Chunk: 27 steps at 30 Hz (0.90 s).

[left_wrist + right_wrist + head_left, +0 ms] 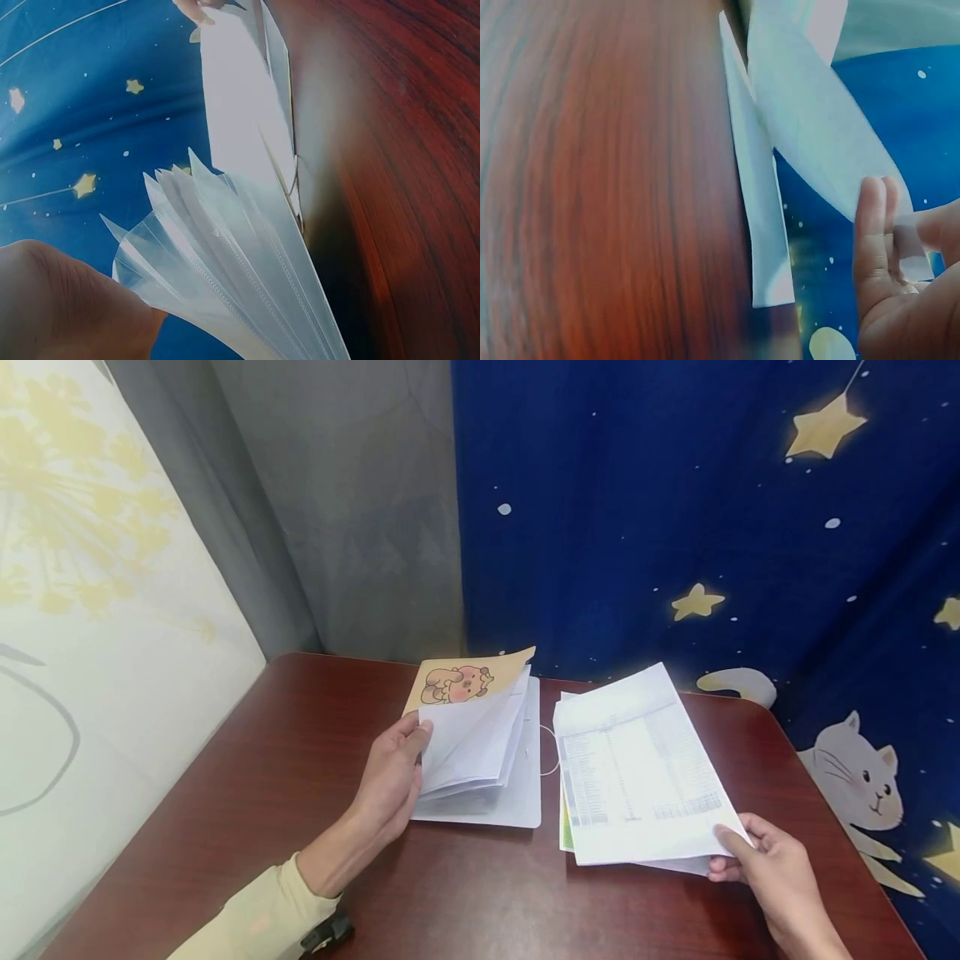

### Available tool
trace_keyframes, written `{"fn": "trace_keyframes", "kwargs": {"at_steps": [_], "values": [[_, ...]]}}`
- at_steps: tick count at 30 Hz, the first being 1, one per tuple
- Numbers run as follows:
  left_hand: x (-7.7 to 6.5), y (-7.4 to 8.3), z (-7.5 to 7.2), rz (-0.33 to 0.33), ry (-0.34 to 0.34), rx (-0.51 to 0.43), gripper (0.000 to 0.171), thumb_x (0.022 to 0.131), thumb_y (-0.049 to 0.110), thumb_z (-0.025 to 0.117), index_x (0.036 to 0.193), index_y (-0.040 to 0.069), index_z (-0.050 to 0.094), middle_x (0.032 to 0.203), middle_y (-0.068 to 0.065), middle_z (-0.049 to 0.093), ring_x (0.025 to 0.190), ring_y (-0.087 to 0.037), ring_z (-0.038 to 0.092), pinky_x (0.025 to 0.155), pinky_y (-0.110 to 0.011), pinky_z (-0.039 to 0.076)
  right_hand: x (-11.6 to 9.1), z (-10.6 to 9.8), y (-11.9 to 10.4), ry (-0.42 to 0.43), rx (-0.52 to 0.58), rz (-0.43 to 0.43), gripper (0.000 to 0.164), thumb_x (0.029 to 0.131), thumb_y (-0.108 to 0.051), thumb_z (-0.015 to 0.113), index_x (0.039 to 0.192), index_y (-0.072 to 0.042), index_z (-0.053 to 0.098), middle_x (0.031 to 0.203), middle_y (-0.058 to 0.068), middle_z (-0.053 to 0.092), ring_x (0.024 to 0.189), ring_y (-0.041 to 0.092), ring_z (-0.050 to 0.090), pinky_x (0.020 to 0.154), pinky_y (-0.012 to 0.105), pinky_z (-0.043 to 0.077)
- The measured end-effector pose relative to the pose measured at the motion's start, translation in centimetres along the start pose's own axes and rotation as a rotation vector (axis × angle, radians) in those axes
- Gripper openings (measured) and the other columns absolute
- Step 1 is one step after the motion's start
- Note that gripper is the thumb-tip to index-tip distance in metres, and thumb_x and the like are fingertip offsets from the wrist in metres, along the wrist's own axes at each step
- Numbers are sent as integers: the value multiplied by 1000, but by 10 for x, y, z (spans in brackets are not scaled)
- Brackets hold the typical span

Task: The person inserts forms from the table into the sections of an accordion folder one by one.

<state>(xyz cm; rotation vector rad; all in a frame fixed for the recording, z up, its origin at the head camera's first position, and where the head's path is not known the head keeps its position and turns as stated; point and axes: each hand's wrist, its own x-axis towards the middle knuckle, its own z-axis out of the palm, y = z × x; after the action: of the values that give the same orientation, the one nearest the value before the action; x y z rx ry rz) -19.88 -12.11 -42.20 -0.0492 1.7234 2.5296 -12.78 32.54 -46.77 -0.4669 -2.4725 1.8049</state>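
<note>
A binder (528,814) with a tan cartoon cover (468,683) lies spread on the table, a thin white ring (551,750) at its middle. My left hand (386,777) pinches the cover and a bundle of leaves at their left edge, lifting them partway. In the left wrist view these leaves show as clear plastic sleeves (225,240), fanned out. On the right half, a white sheet printed with a table (637,768) is raised at its near right corner. My right hand (772,868) holds that corner between thumb and fingers. More pages and a green strip (567,827) peek out beneath it.
The dark red-brown wooden table (480,893) carries the binder near its far edge. Behind hang a grey curtain (367,527) and a blue curtain (600,527) with stars. A white patterned surface (112,693) borders the table on the left.
</note>
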Motion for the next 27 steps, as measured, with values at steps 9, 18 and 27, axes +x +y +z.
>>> {"fn": "trace_keyframes", "kwargs": {"at_steps": [9, 18, 27], "values": [[0, 1, -1, 2, 0, 6, 44, 114, 18, 40, 157, 4, 42, 159, -6, 42, 147, -17, 36, 131, -39, 23, 0, 1, -3, -64, 308, 4, 10, 104, -10, 67, 98, -17, 71, 74, 1, 72, 59, 9, 64, 56, 24, 57], [0, 1, -2, 3, 3, -5, 43, 115, 17, 39, 156, 4, 43, 159, -7, 42, 148, -16, 36, 131, -38, 23, -1, 13, -11, -120, 404, -21, 11, 106, -8, 62, 102, -14, 70, 74, -2, 69, 60, 7, 61, 55, 22, 55], [-1, 2, -1, -4, 5, -8, 43, 114, 16, 40, 155, 4, 43, 158, -7, 44, 145, -17, 40, 129, -39, 27, 1, 25, -20, -165, 431, -25, 9, 107, -10, 61, 106, -14, 70, 82, -3, 72, 62, 6, 60, 57, 19, 54]]}}
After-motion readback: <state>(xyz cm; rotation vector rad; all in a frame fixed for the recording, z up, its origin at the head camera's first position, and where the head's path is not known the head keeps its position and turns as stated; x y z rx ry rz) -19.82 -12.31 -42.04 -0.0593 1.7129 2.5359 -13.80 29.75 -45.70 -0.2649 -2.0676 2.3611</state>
